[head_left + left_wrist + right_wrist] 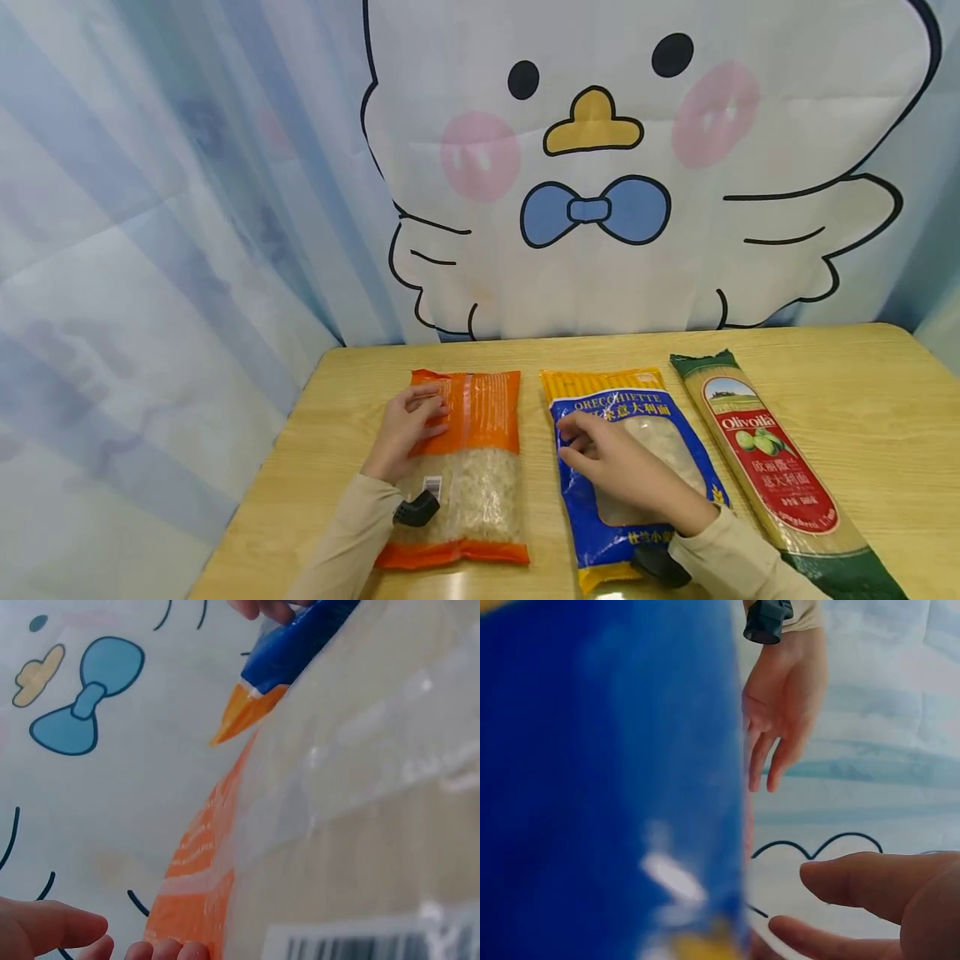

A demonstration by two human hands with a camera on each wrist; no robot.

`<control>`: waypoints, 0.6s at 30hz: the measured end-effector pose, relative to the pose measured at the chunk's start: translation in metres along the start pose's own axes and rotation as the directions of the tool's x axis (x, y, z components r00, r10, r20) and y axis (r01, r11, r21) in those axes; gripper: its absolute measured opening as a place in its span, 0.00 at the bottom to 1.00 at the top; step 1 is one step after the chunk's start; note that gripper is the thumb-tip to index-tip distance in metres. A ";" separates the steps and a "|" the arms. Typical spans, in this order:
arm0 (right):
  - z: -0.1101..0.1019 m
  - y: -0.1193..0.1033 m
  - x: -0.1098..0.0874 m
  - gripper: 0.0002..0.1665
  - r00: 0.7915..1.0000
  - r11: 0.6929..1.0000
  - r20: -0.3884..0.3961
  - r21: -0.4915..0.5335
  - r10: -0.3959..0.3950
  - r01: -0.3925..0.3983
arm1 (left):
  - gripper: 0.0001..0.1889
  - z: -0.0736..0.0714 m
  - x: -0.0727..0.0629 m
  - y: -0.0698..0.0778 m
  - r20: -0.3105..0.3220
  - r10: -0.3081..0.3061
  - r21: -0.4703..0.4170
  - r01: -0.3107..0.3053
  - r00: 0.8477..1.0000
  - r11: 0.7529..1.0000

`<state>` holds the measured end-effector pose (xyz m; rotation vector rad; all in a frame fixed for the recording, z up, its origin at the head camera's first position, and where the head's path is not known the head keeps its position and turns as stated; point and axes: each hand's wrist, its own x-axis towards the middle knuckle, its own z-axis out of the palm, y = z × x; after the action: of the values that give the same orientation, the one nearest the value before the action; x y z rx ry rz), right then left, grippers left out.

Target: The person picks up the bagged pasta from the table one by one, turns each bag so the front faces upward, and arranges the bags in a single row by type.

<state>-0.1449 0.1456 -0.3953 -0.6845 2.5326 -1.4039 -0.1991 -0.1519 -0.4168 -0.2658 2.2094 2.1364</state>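
An orange and clear plastic bag (480, 492) of pale, dry food lies on the left of the table. My left hand (408, 429) is over its upper left side, fingers loosely bent and gripping nothing; in the left wrist view the fingertips (191, 951) overlap the orange end. To its right lies a blue and yellow bag of orecchiette (581, 508). Over that bag is my right hand (622, 462), its thumb and fingers apart and relaxed. The right wrist view shows a gap between thumb and forefinger beside the blue wrapper (615, 787).
A long packet of spaghetti (787, 467) with a red label and green ends lies slanted at the right of the wooden table (885, 392). Behind the table hangs a curtain (465, 267) printed with a cartoon bird. Each wrist wears a small black camera (417, 508).
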 end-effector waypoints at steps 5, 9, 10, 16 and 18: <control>0.002 -0.001 0.001 0.19 1.000 0.999 0.014 -0.046 0.008 -0.008 | 0.18 -0.005 0.002 0.001 -0.027 0.006 0.065 -0.005 1.000 0.998; 0.004 -0.004 0.002 0.20 0.999 0.996 0.031 -0.092 -0.011 0.014 | 0.20 -0.009 0.002 0.003 -0.037 0.005 0.092 -0.002 0.999 0.996; 0.005 -0.005 0.003 0.21 0.999 0.995 0.037 -0.096 -0.014 0.017 | 0.20 -0.010 0.002 0.004 -0.038 0.005 0.094 -0.001 0.999 0.996; 0.011 -0.009 0.006 0.23 0.997 0.996 0.069 -0.088 -0.025 0.031 | 0.19 -0.014 0.002 0.007 -0.062 -0.021 0.124 0.029 0.998 0.992; 0.015 -0.010 0.007 0.23 0.997 0.997 0.079 -0.076 -0.015 0.021 | 0.19 -0.017 0.001 0.005 -0.067 -0.034 0.122 0.042 0.997 0.992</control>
<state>-0.1426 0.1268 -0.3945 -0.7624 2.5366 -1.2647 -0.1996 -0.1685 -0.4112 -0.3728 2.3404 1.9896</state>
